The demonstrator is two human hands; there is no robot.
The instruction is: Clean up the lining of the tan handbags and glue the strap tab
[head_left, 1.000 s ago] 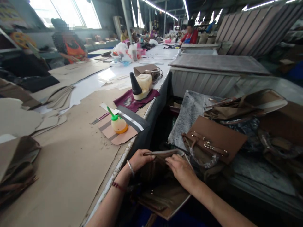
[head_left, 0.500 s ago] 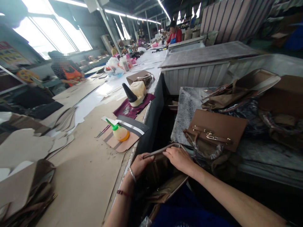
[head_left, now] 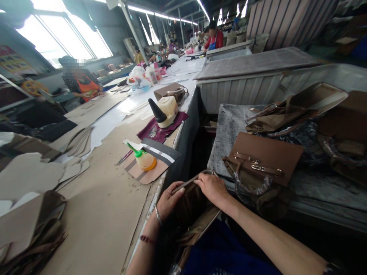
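Note:
A brown handbag (head_left: 191, 204) rests open in front of me, beside the table edge and above my blue apron (head_left: 226, 252). My left hand (head_left: 169, 200) pinches the left part of its upper rim, thumb on the inner side. Farther along the same rim, my right hand (head_left: 213, 188) is closed on the edge with its fingers bent over it. The bag's dark inside shows between my wrists; its bottom is hidden. On the table to the left stands a small squeeze bottle (head_left: 145, 160) with a green spout and orange liquid.
A tan handbag (head_left: 263, 158) with wrapped handles lies on the grey stand (head_left: 226, 130) at right, more bags behind it. A yellowish container (head_left: 168, 109) with a black cone sits on purple cloth (head_left: 156, 131). Cut pieces (head_left: 31, 175) cover the table's left. Co-workers (head_left: 86, 86) work farther back.
Both hands stay on the bag's rim. The right hand and the rim's far end have shifted slightly left and up, so the rim slants more steeply.

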